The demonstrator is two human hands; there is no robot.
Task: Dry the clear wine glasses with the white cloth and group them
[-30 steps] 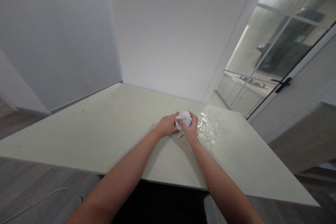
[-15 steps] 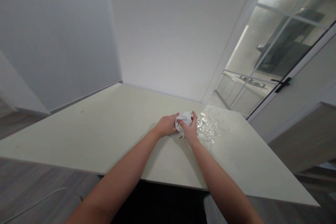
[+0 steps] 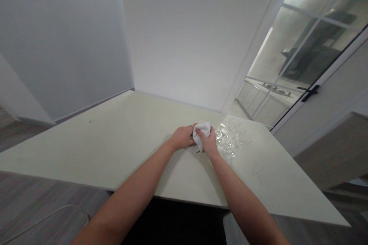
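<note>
A crumpled white cloth [image 3: 202, 127] is bunched between my two hands over the middle of the table. My left hand [image 3: 184, 136] grips it from the left, fingers curled around its side. From the right, my right hand [image 3: 209, 142] presses its thumb into the folds. Whether something is wrapped inside the cloth is hidden. Just right of my right hand lies a cluster of clear, shiny glass-like pieces [image 3: 228, 138]; their exact kind is hard to make out.
The pale table [image 3: 115, 141] reaches back to a white wall [image 3: 184, 46]. A glass-paned door with a black handle [image 3: 309, 92] stands to the right. On the floor at lower left runs a thin cable [image 3: 43, 220].
The fingers of my right hand have closed further down over the cloth, and its folds have shifted slightly. My left hand stays in nearly the same place.
</note>
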